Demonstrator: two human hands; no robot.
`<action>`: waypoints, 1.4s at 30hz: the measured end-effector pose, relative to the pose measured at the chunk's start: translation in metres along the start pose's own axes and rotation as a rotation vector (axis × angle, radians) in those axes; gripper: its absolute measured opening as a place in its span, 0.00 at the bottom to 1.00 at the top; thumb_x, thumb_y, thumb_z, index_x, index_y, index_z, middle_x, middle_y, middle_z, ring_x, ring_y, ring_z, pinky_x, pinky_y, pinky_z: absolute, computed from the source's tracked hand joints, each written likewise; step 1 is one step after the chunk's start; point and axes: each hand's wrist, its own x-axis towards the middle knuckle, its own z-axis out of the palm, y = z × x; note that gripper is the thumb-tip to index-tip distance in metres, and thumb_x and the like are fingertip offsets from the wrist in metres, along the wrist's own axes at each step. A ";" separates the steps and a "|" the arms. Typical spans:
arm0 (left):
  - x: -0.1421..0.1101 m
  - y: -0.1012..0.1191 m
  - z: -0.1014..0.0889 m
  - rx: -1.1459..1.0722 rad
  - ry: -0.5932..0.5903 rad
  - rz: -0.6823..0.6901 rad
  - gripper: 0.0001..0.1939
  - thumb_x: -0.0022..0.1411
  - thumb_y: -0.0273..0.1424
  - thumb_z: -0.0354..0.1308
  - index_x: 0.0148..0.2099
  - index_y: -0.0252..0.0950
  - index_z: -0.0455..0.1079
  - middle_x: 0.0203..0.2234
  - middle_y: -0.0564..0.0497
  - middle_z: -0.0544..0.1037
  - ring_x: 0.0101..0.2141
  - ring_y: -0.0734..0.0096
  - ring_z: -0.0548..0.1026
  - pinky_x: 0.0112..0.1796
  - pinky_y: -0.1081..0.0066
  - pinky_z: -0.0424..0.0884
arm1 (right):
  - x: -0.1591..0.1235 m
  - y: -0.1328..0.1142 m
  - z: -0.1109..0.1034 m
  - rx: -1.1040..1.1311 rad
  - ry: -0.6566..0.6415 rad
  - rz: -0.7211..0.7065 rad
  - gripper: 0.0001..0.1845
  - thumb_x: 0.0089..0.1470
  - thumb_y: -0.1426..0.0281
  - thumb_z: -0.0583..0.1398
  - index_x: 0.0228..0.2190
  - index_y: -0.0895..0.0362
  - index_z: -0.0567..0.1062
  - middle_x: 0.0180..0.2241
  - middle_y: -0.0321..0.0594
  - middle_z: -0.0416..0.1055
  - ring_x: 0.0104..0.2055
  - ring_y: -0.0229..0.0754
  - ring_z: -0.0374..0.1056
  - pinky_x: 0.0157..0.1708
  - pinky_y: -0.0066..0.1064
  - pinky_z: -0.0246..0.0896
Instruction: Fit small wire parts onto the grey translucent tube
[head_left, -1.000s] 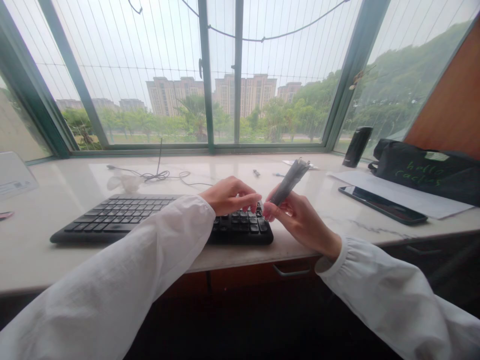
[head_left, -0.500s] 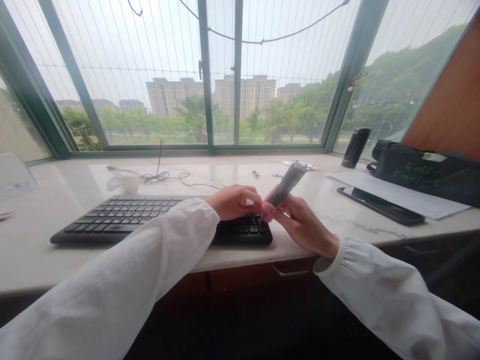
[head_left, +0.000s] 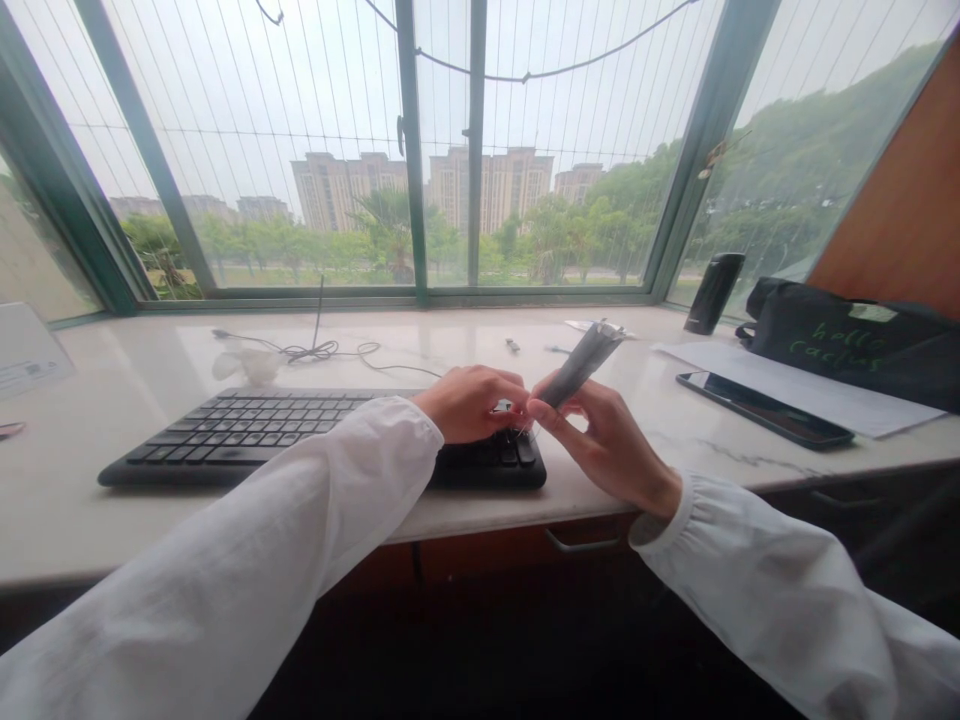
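My right hand (head_left: 611, 445) is closed around the lower end of a dark grey, narrow flat packet (head_left: 585, 362). The packet tilts up and to the right, its far end pale and ragged. Close against its lower end, my left hand (head_left: 480, 402) has its fingertips pinched together; what they hold is too small to make out. A few thin, light strands seem to show just under the fingertips. Both hands are over the right end of a black keyboard (head_left: 240, 428), and my left hand hides part of its keys.
Behind the keyboard lie a black cable (head_left: 315, 350), a crumpled translucent plastic piece (head_left: 247, 366) and a small metal piece (head_left: 512, 345). To the right are a phone (head_left: 765, 410), white paper (head_left: 720, 368), a black cylinder (head_left: 714, 293) and a dark bag (head_left: 855, 335). Windows stand behind.
The packet has tipped slightly further to the right in my right hand. My left hand has shifted a little to the right, with its fingertips still pinched.
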 end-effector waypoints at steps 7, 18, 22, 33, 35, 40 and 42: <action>-0.002 0.004 -0.005 0.052 0.002 0.081 0.14 0.64 0.28 0.54 0.46 0.48 0.76 0.40 0.56 0.79 0.38 0.71 0.76 0.34 0.75 0.62 | -0.004 -0.005 -0.001 -0.146 -0.041 -0.106 0.11 0.61 0.63 0.57 0.32 0.56 0.74 0.28 0.38 0.71 0.26 0.38 0.62 0.28 0.30 0.60; -0.004 0.002 -0.009 0.086 0.013 0.074 0.08 0.59 0.27 0.56 0.35 0.42 0.76 0.35 0.56 0.80 0.33 0.74 0.75 0.31 0.74 0.61 | -0.002 -0.003 0.000 -0.159 -0.067 -0.103 0.08 0.62 0.65 0.55 0.35 0.55 0.71 0.32 0.40 0.74 0.32 0.42 0.69 0.34 0.33 0.64; -0.002 0.004 -0.012 0.091 -0.004 0.058 0.04 0.56 0.27 0.58 0.30 0.39 0.74 0.31 0.56 0.79 0.29 0.75 0.73 0.28 0.73 0.57 | -0.002 0.001 0.000 -0.168 -0.041 -0.055 0.09 0.62 0.63 0.55 0.39 0.55 0.70 0.32 0.40 0.75 0.31 0.42 0.69 0.34 0.33 0.64; -0.006 -0.001 -0.014 -0.090 -0.066 0.032 0.05 0.57 0.30 0.58 0.33 0.38 0.75 0.30 0.55 0.78 0.26 0.79 0.68 0.29 0.77 0.59 | 0.000 0.001 0.000 -0.121 -0.096 -0.051 0.10 0.63 0.63 0.54 0.40 0.55 0.70 0.33 0.40 0.75 0.33 0.43 0.70 0.36 0.34 0.63; -0.006 -0.002 -0.014 -0.113 -0.066 0.036 0.06 0.57 0.30 0.57 0.34 0.37 0.75 0.30 0.54 0.78 0.26 0.79 0.68 0.29 0.78 0.60 | 0.000 0.000 -0.001 -0.109 -0.100 -0.049 0.09 0.64 0.64 0.54 0.40 0.55 0.70 0.33 0.40 0.75 0.33 0.42 0.69 0.36 0.34 0.63; -0.005 -0.004 -0.014 -0.166 -0.105 0.038 0.05 0.57 0.30 0.58 0.35 0.35 0.75 0.31 0.53 0.77 0.27 0.79 0.67 0.29 0.79 0.61 | -0.001 0.001 -0.001 -0.091 -0.113 -0.077 0.08 0.65 0.65 0.54 0.40 0.55 0.70 0.34 0.38 0.75 0.33 0.40 0.68 0.37 0.31 0.62; -0.004 -0.005 -0.014 -0.194 -0.125 0.027 0.06 0.58 0.30 0.59 0.36 0.35 0.75 0.31 0.53 0.77 0.28 0.78 0.68 0.29 0.79 0.61 | -0.001 0.002 -0.001 -0.094 -0.112 -0.079 0.08 0.65 0.65 0.54 0.41 0.56 0.70 0.33 0.38 0.74 0.33 0.39 0.67 0.37 0.30 0.62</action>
